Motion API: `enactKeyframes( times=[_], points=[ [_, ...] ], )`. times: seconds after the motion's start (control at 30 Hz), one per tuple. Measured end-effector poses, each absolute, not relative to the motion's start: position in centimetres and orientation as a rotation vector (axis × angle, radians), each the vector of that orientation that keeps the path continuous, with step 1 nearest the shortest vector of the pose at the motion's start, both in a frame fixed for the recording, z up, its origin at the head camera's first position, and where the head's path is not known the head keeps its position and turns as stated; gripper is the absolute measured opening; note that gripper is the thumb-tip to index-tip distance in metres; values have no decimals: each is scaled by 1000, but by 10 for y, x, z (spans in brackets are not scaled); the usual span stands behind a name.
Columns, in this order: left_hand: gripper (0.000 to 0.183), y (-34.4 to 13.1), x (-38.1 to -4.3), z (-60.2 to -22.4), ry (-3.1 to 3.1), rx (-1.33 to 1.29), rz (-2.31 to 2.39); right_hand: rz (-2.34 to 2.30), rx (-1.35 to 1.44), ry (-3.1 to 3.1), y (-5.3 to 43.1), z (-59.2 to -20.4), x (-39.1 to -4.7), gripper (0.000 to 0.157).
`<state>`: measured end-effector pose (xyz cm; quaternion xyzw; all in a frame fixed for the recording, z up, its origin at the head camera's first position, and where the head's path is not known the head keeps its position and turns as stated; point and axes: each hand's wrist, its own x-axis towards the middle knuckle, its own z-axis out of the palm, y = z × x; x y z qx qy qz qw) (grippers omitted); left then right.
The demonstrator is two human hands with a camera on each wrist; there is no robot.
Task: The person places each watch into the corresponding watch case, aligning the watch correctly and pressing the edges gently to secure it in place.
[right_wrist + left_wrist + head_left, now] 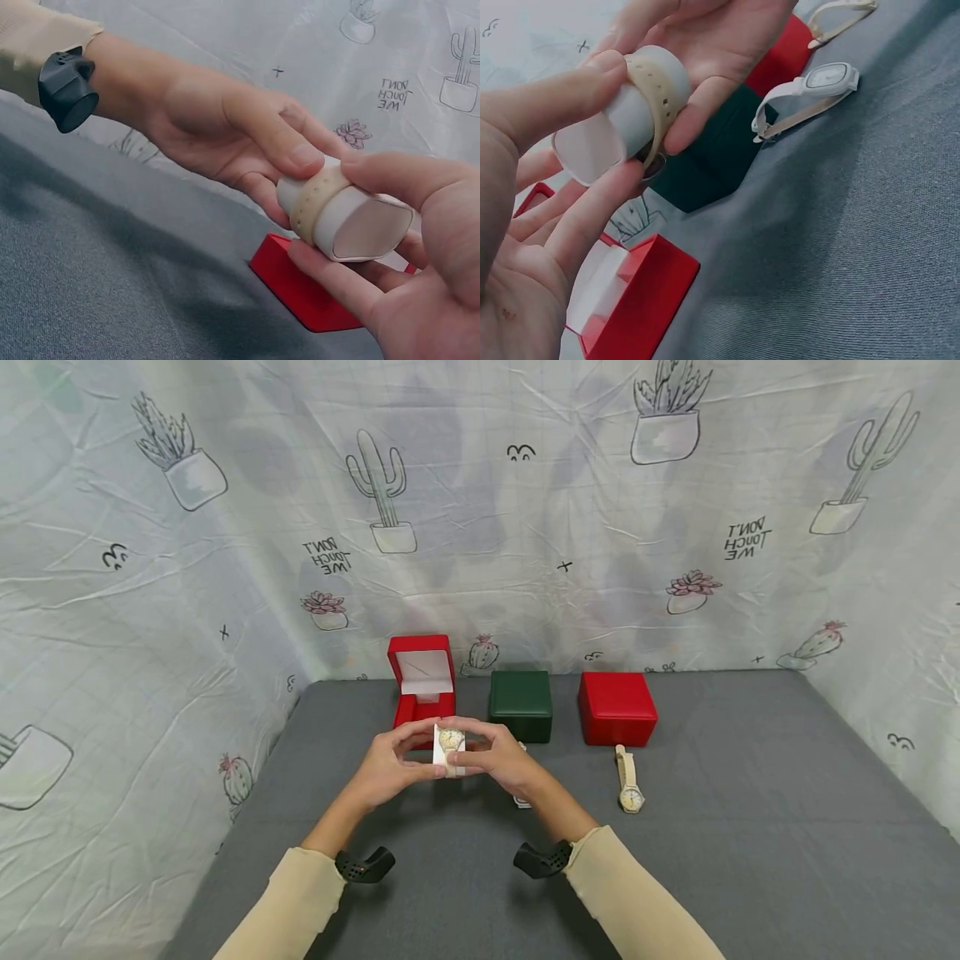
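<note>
A cream-strapped watch (451,739) is wrapped round a white watch cushion (622,124), held up above the grey table. My left hand (390,766) grips one end of the cushion between thumb and fingers. From the other side my right hand (506,762) pinches the cushion and strap. In the head view the round dial faces up towards me; both wrist views show the strap's holed end (319,201) against the cushion. Just behind the hands stands an open red watch box (425,703), its lower front partly hidden by them.
A closed green box (521,703) and a closed red box (617,708) stand to the right of the open one. A cream-strapped watch (628,781) lies before the red box. Near the right forearm lies a white watch (829,79), partly covered in the head view. Patterned cloth (480,543) hangs behind.
</note>
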<state>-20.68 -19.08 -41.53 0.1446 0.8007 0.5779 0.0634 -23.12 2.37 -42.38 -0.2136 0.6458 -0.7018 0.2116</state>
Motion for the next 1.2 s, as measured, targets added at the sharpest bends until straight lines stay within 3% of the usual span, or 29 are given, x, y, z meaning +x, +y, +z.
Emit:
enactKeyframes(
  times=[0.37, 0.47, 0.67, 0.97, 1.2],
  points=[
    [67, -195, -208, -424, 2351, 385, 1770, -1829, -828, 1944, 24, -425, -233, 46],
    [68, -197, -210, -423, 2379, 384, 1723, -1794, -863, 1996, 22, -426, -234, 52],
    [69, -202, -216, -418, 2437, 437, 1674, -1815, -759, 2046, 17, -429, -235, 68],
    [73, -216, -237, -411, 2529, 373, 1607, -1874, -631, 2053, 3, -435, -236, 67],
    [73, -225, -258, -412, 2661, 427, 1396, -1594, -645, 2318, -11, -435, -241, 73]
  ],
)
